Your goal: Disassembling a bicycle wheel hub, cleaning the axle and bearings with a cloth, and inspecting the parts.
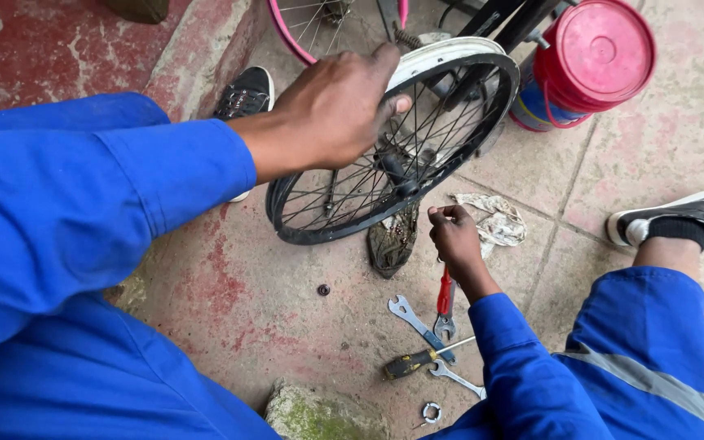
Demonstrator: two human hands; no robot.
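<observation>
A: Status of the wheel (392, 155)?

B: Standing on its rim on the floor (270, 310). Left hand (331, 110) clasps the tyre at the top, steadying it. Right hand (454, 236), fingers pinched shut just below the rim; on what, I cannot tell.

A: Step?

B: Likely hub work. Next move needs a spanner (419, 323), lying below the wheel.

Black spoked bicycle wheel (392, 155), upright and slightly tilted on the stained concrete floor, tyre off the silver rim.
</observation>
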